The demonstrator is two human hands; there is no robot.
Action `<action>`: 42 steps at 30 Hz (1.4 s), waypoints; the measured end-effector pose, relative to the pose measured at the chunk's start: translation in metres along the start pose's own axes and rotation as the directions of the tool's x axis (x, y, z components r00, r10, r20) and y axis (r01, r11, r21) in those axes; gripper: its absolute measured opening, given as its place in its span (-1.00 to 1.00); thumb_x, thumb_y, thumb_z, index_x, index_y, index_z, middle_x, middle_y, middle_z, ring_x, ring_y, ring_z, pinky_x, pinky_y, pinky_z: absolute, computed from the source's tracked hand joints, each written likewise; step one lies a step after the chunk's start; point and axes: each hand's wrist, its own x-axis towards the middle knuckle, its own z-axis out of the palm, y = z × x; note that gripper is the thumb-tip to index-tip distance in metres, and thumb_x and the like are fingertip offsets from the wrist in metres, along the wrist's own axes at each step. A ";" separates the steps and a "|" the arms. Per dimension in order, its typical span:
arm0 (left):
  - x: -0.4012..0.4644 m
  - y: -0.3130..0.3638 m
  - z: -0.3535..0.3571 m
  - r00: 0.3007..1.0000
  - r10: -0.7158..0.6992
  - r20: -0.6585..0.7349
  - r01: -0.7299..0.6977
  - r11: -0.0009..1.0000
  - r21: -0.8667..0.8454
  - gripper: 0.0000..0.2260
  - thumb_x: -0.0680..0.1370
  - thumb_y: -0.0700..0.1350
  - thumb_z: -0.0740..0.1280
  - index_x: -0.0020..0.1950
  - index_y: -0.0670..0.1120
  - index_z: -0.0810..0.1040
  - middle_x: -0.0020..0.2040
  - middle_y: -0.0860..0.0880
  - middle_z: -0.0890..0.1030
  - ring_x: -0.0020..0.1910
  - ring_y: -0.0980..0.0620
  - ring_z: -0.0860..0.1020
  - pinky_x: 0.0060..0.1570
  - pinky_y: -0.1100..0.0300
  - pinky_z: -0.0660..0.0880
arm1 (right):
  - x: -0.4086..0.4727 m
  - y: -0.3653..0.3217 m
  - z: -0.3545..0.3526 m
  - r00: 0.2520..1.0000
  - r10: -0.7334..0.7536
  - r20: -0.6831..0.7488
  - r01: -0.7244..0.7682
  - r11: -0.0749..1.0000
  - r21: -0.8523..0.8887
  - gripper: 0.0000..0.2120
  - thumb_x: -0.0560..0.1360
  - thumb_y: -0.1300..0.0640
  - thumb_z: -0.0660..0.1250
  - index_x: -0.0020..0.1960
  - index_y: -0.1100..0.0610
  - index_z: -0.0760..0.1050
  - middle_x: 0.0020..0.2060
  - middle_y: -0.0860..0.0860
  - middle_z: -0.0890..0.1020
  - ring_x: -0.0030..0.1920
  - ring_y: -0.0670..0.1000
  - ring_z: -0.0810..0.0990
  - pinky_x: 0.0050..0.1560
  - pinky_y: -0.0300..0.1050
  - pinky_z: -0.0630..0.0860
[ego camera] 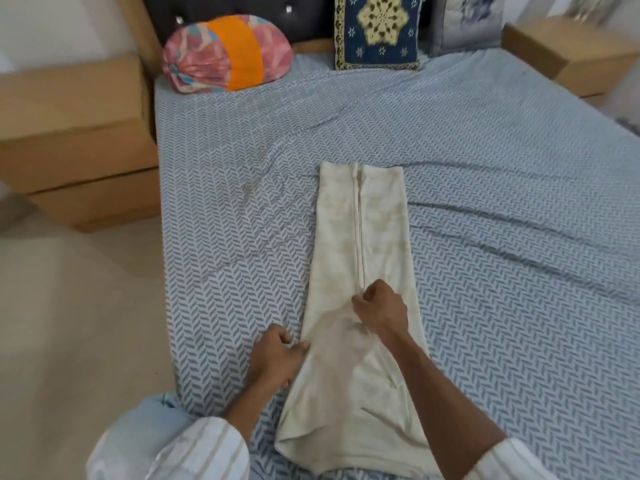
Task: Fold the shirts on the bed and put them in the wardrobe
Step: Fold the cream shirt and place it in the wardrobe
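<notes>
Mid-fold: my right hand (379, 308) pinches the shirt (363, 306) at its seam, my left hand (277, 355) grips its nine-o'clock edge on the bed (485, 202); next, I judge, fold it toward twelve.

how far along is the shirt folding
Done: the cream shirt lies on the bed as a long strip, sides folded in. In hand: the left hand pinches its left edge, the right hand its middle. Left: fold it crosswise and put it away; no wardrobe shows.
</notes>
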 end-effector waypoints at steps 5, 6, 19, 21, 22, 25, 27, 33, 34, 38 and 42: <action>-0.019 -0.005 -0.006 0.998 -0.026 0.054 0.015 0.978 0.206 -0.61 0.39 0.24 0.43 -0.32 -0.03 0.41 -0.53 0.03 0.53 -0.48 -0.01 0.60 -0.39 0.09 0.60 | -0.011 0.013 -0.005 0.993 0.019 0.121 -0.008 0.995 -0.095 -0.58 0.41 -0.27 0.32 0.12 -0.02 0.45 -0.01 -0.04 0.61 0.02 0.07 0.58 0.08 -0.02 0.47; -0.021 -0.007 -0.008 0.997 -0.018 0.071 0.001 0.971 0.239 -0.57 0.38 0.28 0.42 -0.37 -0.04 0.40 -0.57 0.05 0.49 -0.48 0.00 0.60 -0.37 0.11 0.60 | -0.012 0.016 -0.007 0.990 0.018 0.143 0.000 0.992 -0.123 -0.54 0.36 -0.34 0.32 0.08 -0.03 0.47 -0.05 -0.07 0.60 0.03 0.06 0.59 0.15 0.02 0.47; -0.055 -0.026 -0.028 0.901 -0.159 0.405 0.050 0.962 0.268 -0.56 0.28 0.10 0.57 0.00 -0.14 0.60 -0.06 0.00 0.63 -0.11 0.07 0.59 -0.14 0.22 0.51 | -0.046 0.065 -0.026 0.958 -0.030 0.286 -0.029 0.979 0.200 -0.65 0.40 -0.11 0.49 0.03 0.04 0.47 -0.05 0.03 0.64 -0.06 0.04 0.64 -0.19 -0.06 0.57; -0.062 -0.034 -0.031 0.896 -0.152 0.418 0.079 0.979 0.186 -0.65 0.32 -0.01 0.58 -0.03 -0.16 0.61 -0.06 -0.03 0.66 -0.10 0.03 0.63 -0.07 0.16 0.58 | -0.053 0.073 -0.026 0.929 -0.007 0.370 -0.078 0.973 0.216 -0.56 0.36 0.00 0.56 0.12 0.02 0.42 -0.01 0.05 0.62 -0.04 0.07 0.65 -0.25 -0.09 0.56; -0.067 -0.038 -0.032 0.883 -0.180 0.434 0.127 0.981 0.148 -0.68 0.35 -0.09 0.57 0.01 -0.17 0.58 -0.05 -0.07 0.67 -0.12 -0.01 0.65 -0.12 0.12 0.61 | -0.056 0.076 -0.026 0.918 -0.004 0.396 -0.098 0.967 0.237 -0.53 0.37 0.09 0.55 0.17 0.02 0.39 0.02 0.06 0.61 -0.02 0.08 0.64 -0.23 -0.06 0.59; -0.083 -0.045 -0.034 0.840 -0.255 0.479 0.244 0.966 0.087 -0.66 0.46 -0.29 0.48 0.14 -0.19 0.43 -0.05 -0.22 0.67 -0.31 -0.06 0.67 -0.42 0.14 0.56 | -0.064 0.078 -0.030 0.933 -0.020 0.360 -0.120 0.924 0.363 -0.46 0.45 0.27 0.44 0.32 0.02 0.29 0.04 0.10 0.56 -0.01 0.10 0.60 -0.22 -0.01 0.63; -0.085 -0.049 -0.034 0.856 -0.239 0.458 0.238 0.969 0.061 -0.68 0.49 -0.32 0.45 0.15 -0.18 0.41 -0.05 -0.24 0.68 -0.37 -0.05 0.65 -0.46 0.16 0.52 | -0.064 0.080 -0.032 0.950 -0.011 0.311 -0.132 0.891 0.434 -0.43 0.48 0.31 0.41 0.38 0.03 0.26 0.04 0.12 0.55 -0.06 0.08 0.59 -0.35 -0.11 0.55; -0.091 -0.055 -0.031 0.891 -0.194 0.412 0.187 0.981 0.058 -0.67 0.47 -0.33 0.45 0.14 -0.19 0.40 -0.15 -0.24 0.68 -0.43 -0.03 0.62 -0.49 0.16 0.48 | -0.071 0.099 -0.025 0.968 0.003 0.250 -0.058 0.975 0.215 -0.46 0.45 0.21 0.47 0.35 0.07 0.32 -0.04 0.03 0.52 -0.08 0.01 0.55 -0.47 -0.25 0.48; -0.092 -0.054 -0.033 0.886 -0.198 0.420 0.184 0.980 0.075 -0.64 0.45 -0.32 0.47 0.14 -0.19 0.39 -0.19 -0.23 0.67 -0.45 -0.04 0.59 -0.51 0.17 0.45 | -0.072 0.102 -0.024 0.969 -0.008 0.246 -0.040 0.981 0.192 -0.45 0.44 0.18 0.49 0.34 0.07 0.33 -0.05 0.00 0.52 -0.09 0.00 0.54 -0.47 -0.26 0.47; -0.080 -0.050 -0.039 0.887 -0.155 0.435 0.060 0.973 0.223 -0.52 0.24 -0.07 0.63 0.00 -0.11 0.44 -0.14 -0.07 0.60 -0.24 0.01 0.53 -0.32 0.19 0.43 | -0.064 0.101 -0.028 0.992 -0.044 0.121 0.042 0.999 0.018 -0.47 0.43 -0.11 0.47 0.31 0.06 0.42 0.02 0.01 0.64 0.06 0.06 0.59 -0.06 -0.12 0.46; -0.052 -0.036 -0.041 0.959 -0.005 0.283 -0.043 0.986 0.162 -0.64 0.33 0.16 0.53 -0.20 -0.02 0.46 -0.28 0.01 0.55 -0.28 0.05 0.51 -0.29 0.22 0.36 | -0.038 0.088 -0.040 0.997 -0.073 -0.002 0.072 0.997 -0.021 -0.55 0.49 -0.15 0.39 0.24 0.10 0.48 -0.17 -0.05 0.62 -0.10 0.00 0.56 -0.04 -0.14 0.38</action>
